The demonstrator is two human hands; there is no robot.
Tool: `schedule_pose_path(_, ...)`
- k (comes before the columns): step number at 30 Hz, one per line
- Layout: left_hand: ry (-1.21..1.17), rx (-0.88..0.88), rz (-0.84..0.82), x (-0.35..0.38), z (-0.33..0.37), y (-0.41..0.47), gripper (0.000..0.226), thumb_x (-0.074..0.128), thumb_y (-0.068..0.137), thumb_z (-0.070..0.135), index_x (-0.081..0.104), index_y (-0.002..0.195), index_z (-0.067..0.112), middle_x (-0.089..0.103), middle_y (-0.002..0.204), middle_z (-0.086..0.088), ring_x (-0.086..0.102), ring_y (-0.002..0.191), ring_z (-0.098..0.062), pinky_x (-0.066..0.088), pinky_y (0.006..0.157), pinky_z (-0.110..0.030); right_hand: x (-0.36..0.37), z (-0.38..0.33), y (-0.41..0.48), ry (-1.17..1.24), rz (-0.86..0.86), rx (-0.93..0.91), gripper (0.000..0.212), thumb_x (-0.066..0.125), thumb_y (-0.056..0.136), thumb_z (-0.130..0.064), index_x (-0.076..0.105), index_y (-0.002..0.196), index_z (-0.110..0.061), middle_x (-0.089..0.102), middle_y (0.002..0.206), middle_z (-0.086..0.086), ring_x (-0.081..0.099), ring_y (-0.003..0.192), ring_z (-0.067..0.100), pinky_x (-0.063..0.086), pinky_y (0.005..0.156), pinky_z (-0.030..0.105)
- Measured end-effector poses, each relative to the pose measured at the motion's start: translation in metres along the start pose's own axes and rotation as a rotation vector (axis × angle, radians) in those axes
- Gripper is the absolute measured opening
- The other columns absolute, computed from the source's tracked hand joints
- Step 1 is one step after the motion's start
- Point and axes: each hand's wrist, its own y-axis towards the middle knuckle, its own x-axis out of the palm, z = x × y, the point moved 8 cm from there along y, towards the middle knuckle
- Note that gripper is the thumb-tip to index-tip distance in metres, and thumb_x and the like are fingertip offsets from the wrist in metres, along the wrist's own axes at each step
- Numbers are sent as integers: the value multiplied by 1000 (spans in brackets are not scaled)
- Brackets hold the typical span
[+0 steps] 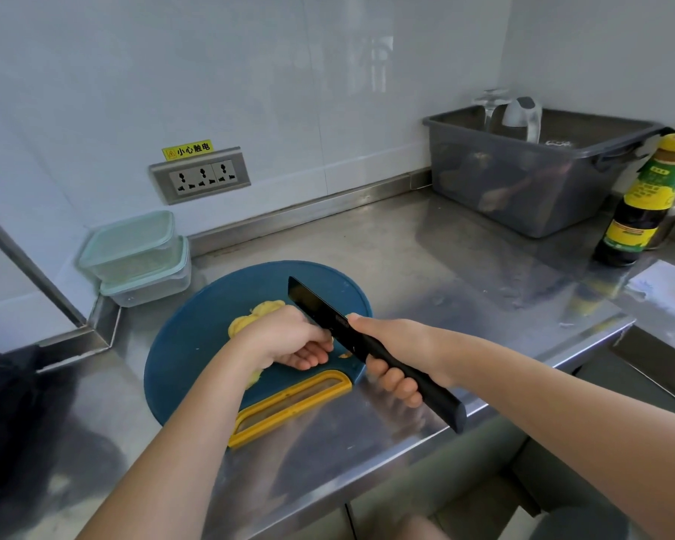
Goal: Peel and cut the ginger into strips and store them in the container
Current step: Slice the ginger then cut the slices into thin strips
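My right hand point(390, 358) grips the knife point(313, 305) by its black handle, all fingers wrapped round it and the thumb on top near the blade. The butt of the handle sticks out past the front edge of the counter point(425, 259). The dark blade points away from me and to the left, over the cutting board point(195, 333). Its edge stands just beside the knuckles of my left hand point(289, 339); I cannot tell whether it touches the ginger point(258, 314).

My left hand lies on the ginger with the fingers curled under, holding it down on the board. The ginger is peeled and yellow. It shows beyond the hand on the far side, and a bit of it shows under the wrist on the near side. A small piece of ginger point(343, 355) lies on the board just beside my left fingertips, under the blade.

The board is round and blue with a yellow handle slot at its near rim. It sits near the front edge of the counter, toward the left end.

Two containers point(137, 255) with pale green lids are stacked in the back left corner of the counter, well apart from the ginger. A grey bin point(534, 185) stands at the back right. A dark sauce bottle point(645, 206) stands upright just beside it on the right. A wall socket point(200, 176) sits above the back edge.
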Motion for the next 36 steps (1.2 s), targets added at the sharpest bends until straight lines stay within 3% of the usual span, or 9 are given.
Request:
schedule_pose_path(15,-33,34,-2,1,-2,2,17,59,93,16,67,83,4,67,63,-6,60,50,-11,52,50,-18,-4,-6,1,-69,78,-18,66,31,88,-76,37,58,-18,33,45,-3,28,35,12,27,38,19)
schedule_pose_path(24,-9,64,-19,0,-2,4,17,58,93,16,67,83,6,68,63,-4,61,52,-9,52,53,-19,-1,-6,-2,16,-11,-17,66,31,91,-73,38,55,-19,32,48,-3,28,34,11,28,36,18)
schedule_pose_path(36,-2,39,-23,0,-3,6,19,58,94,18,68,86,4,68,63,-5,62,51,-11,53,52,-19,1,-7,-3,-9,39,1,66,31,91,-73,39,55,-18,33,48,-3,29,36,11,28,39,19)
